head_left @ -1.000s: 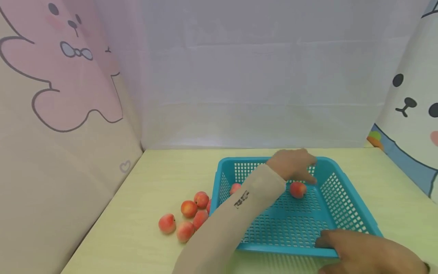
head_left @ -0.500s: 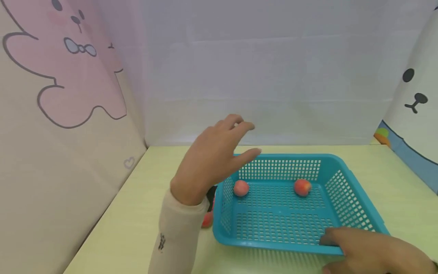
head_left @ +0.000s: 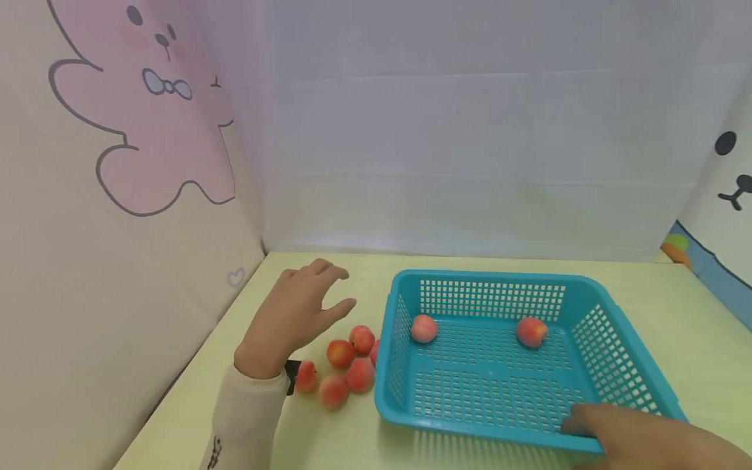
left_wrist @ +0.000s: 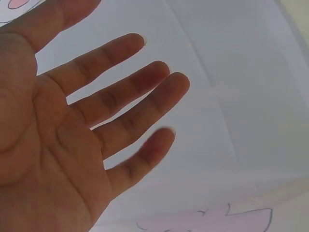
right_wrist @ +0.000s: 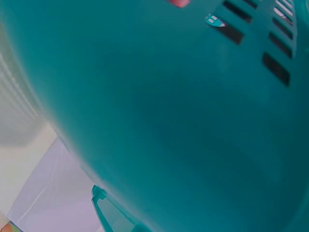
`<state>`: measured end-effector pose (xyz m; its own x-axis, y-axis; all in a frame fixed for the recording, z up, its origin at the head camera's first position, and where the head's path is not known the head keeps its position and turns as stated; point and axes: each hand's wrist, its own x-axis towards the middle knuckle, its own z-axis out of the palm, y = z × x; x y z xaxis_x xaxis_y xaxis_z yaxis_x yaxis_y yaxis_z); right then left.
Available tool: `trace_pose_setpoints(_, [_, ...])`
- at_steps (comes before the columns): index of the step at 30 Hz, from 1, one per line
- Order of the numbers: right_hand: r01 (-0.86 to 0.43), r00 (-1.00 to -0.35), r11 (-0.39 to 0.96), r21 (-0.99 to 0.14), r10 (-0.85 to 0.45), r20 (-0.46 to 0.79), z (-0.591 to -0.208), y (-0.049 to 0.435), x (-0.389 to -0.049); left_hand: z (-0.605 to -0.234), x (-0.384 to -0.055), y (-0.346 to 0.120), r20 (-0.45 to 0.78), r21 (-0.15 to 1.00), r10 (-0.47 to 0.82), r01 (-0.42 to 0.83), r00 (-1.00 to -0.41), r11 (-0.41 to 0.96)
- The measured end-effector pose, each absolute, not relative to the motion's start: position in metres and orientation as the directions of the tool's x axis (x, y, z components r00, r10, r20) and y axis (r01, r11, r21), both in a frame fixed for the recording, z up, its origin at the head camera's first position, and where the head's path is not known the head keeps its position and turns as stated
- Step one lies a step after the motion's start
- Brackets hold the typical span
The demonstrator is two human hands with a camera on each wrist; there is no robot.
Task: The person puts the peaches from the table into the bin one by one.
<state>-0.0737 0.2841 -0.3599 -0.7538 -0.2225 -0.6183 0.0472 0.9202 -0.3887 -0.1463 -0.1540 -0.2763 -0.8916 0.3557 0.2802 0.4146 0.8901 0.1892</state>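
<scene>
In the head view my left hand (head_left: pixel 289 314) is raised over the table's left side, above and just behind a group of red-and-yellow peaches (head_left: pixel 333 391). Its fingers are spread and loosely bent, and the palm (left_wrist: pixel 63 150) is bare in the left wrist view. My right hand (head_left: pixel 652 436) grips the near right rim of a blue plastic basket (head_left: pixel 470 423), with fingers over the inside. Two peaches lie in the basket: a pink one (head_left: pixel 423 328) at the left, and a redder one (head_left: pixel 531 332) towards the back right. Basket wall (right_wrist: pixel 145 116) fills the right wrist view.
The pale yellow table (head_left: pixel 329 437) ends at a hanging white cloth (head_left: pixel 470 163) behind. Side cloths printed with a pink animal (head_left: pixel 170 143) and a white one stand left and right. The basket's left wall partly hides one peach (head_left: pixel 374 352).
My left hand has swung left from over the back of the basket to above the loose peaches. My right hand keeps its grip on the rim. The head view has shifted slightly.
</scene>
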Motion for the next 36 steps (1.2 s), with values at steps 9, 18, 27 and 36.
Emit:
trace_pose_setpoints(9, [0.049,-0.747,0.922,-0.384,-0.221,-0.627,-0.366,0.284,-0.074,-0.312,-0.171,-0.176,0.084,0.256,0.327,0.337,-0.941,0.906])
trace_pose_setpoints(18, [0.034,-0.746,0.906,-0.422,-0.258,-0.614,-0.366,0.286,-0.076,-0.332,-0.183,-0.164,-0.001,0.318,0.339,0.321,-0.941,0.892])
trace_pose_setpoints(27, [0.077,-0.754,0.936,-0.344,-0.171,-0.634,-0.362,0.284,-0.07,-0.349,-0.187,-0.147,-0.178,0.367,0.312,0.231,-0.933,0.901])
trace_pose_setpoints(36, [0.05,-0.736,0.935,-0.351,-0.203,-0.646,-0.361,0.284,-0.073,-0.358,-0.193,-0.135,-0.279,0.378,0.314,0.197,-0.907,0.905])
